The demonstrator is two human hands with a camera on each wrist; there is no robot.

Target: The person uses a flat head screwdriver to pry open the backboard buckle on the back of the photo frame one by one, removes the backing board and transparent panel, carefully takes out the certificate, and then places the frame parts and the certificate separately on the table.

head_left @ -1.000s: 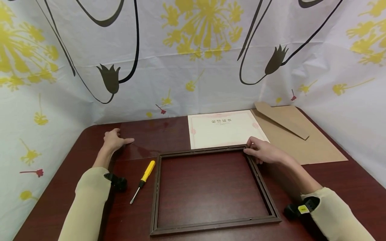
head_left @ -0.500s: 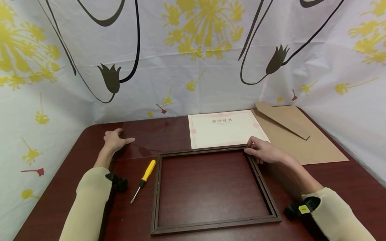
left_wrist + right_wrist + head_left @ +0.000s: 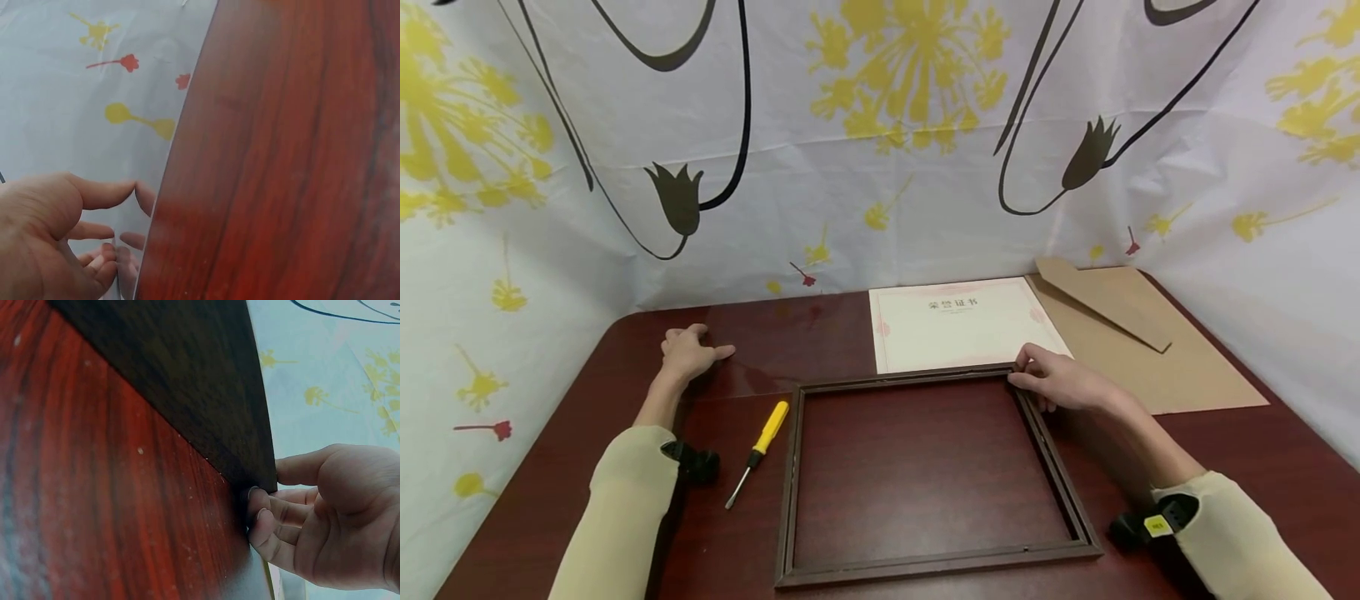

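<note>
A dark brown picture frame lies on the table with table surface showing through its opening. My right hand pinches its far right corner; in the right wrist view the thumb and fingers are at the frame corner. At the far left, my left hand rests at the left end of a clear, glossy sheet, thumb stretched out. In the left wrist view, the left hand's fingertips touch a shiny surface that mirrors them. A yellow-handled screwdriver lies between my left forearm and the frame.
A cream certificate lies behind the frame. To its right is a brown backing board with a stand flap raised at an angle. The dark red table ends at a patterned curtain at the back and sides.
</note>
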